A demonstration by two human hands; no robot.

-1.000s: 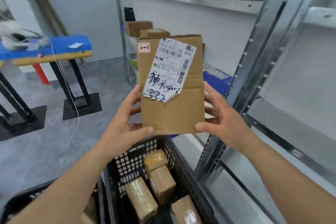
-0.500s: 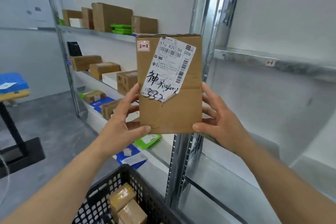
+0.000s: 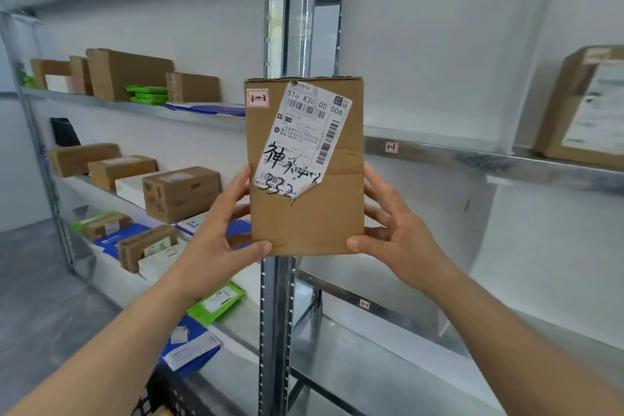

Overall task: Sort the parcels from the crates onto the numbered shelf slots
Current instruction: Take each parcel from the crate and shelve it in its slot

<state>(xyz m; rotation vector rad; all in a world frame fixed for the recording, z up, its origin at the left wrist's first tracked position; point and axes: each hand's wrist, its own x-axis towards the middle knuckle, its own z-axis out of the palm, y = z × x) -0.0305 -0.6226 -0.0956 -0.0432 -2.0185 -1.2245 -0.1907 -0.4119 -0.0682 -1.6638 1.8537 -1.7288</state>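
- Setting: metal racking against a white wall; the upright post (image 3: 287, 27) is our landmark.
- Left of the post: shelves already stocked with sorted parcels (image 3: 180, 192).
- Right of the post: a shelf edge tagged with a slot label (image 3: 391, 146), mostly bare, with one box (image 3: 584, 111) at the far end.
- In front of the post: the brown parcel (image 3: 305, 172), upright, with our left hand (image 3: 216, 240) and right hand (image 3: 395, 230) each gripping a lower side edge.
- Below the post: a crate corner (image 3: 158, 395).
- Status, as we judge: this parcel is not yet shelved.
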